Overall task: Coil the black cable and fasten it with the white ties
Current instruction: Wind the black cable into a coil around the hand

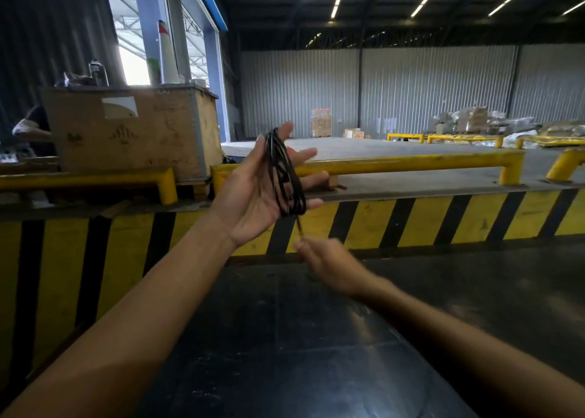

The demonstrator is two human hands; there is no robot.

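Observation:
The black cable [286,177] is wound in several loops around my left hand [253,196], which is raised palm up with the fingers spread. One loose strand hangs from the bottom of the coil down to my right hand [329,264]. That hand is blurred and pinches the strand's end just below the coil. No white ties are in view.
A dark glossy surface [300,354] lies below my arms. Beyond it runs a yellow and black striped dock edge [427,218] with yellow rails [411,161]. A big cardboard crate [133,132] stands at the left, with a person's arm [28,127] beside it.

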